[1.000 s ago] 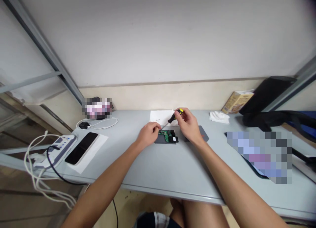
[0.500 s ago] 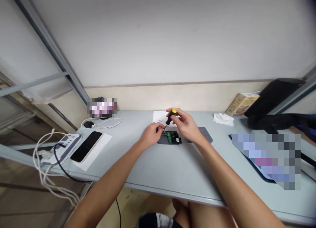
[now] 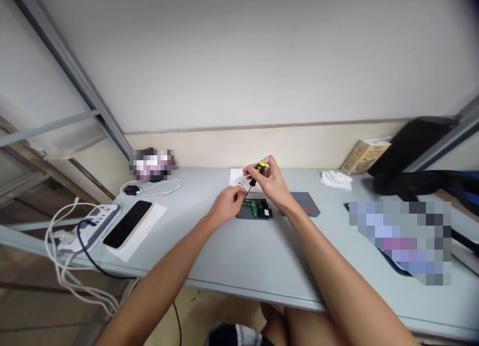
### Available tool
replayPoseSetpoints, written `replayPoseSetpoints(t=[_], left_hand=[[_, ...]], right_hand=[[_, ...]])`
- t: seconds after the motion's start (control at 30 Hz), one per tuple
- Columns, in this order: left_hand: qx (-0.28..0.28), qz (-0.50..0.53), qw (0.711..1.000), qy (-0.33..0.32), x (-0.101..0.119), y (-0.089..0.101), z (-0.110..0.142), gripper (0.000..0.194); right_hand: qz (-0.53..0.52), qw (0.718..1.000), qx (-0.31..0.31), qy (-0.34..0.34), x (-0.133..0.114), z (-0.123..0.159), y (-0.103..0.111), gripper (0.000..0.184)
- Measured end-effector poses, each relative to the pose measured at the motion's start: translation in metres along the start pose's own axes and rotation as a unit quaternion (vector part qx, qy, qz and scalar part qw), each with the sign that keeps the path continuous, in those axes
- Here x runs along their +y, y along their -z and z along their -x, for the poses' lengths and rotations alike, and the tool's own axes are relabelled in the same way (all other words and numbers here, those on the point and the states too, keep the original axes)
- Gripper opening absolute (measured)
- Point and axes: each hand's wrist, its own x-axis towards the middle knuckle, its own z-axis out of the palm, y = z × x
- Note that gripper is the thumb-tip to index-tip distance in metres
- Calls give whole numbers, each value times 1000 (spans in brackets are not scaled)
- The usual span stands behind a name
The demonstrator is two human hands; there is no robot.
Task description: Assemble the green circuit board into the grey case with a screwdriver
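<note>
Green circuit board with black block-like parts (image 3: pixel 255 206) lies on a flat dark-grey rectangular piece (image 3: pixel 245 213) mid-desk, its long side running roughly left to right. Key relation: the slim metal-shafted screwdriver with black-and-yellow handle (image 3: pixel 257 174) slants down, leftward and toward the wearer, shaft pointing at the board's far-left corner; tip contact too small to confirm. Right hand (image 3: pixel 273 182) has its fingers wrapped on that handle, above and beyond the board. Left hand (image 3: pixel 227 204) is nearer the board, at its left end, fingertips bunched beside the shaft's lower end; cannot tell whether they pinch anything. Outward: white paper sheet (image 3: pixel 235 175) with small dark specks behind the board; flat grey panel with reddish mark (image 3: pixel 305 203) to the right, partly behind the right wrist.
</note>
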Motion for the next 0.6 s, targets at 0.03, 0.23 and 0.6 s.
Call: replayPoseSetpoints(t=[0.03,0.23,0.6], left_hand=[[0,1,1000,-2,0,0,0,23],[-4,1,1000,-20,4,2,-1,24],[1,-4,1000,-15,5,2,-2,24]], right_hand=[[-21,1000,-2,-6,3,1,-2,51],[-24,1000,14,11,11,4,-10,50],[-150,987,24,-45,-3,7,-15,51]])
